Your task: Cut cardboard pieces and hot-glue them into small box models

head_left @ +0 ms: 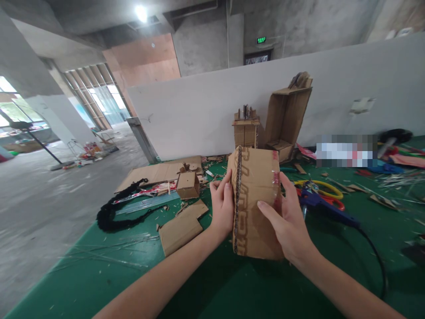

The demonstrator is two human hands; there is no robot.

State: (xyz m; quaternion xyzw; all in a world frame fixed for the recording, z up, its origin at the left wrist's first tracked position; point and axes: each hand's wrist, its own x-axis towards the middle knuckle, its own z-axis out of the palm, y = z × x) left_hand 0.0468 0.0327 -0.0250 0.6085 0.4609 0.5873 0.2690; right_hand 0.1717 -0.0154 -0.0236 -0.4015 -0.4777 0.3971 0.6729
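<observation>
Cardboard offcuts lie at the left of the green bench [99, 274]. Left hand [222, 206] grips the corrugated left edge of a folded cardboard piece [254, 199] held above the bench; right hand [285, 221] clasps its taped right side, scissors [320, 190] beyond.

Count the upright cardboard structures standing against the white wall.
2. A small brown cardboard stand sits by the white partition wall; a taller open brown cardboard box stands just right of it. Clutter may hide others.
</observation>
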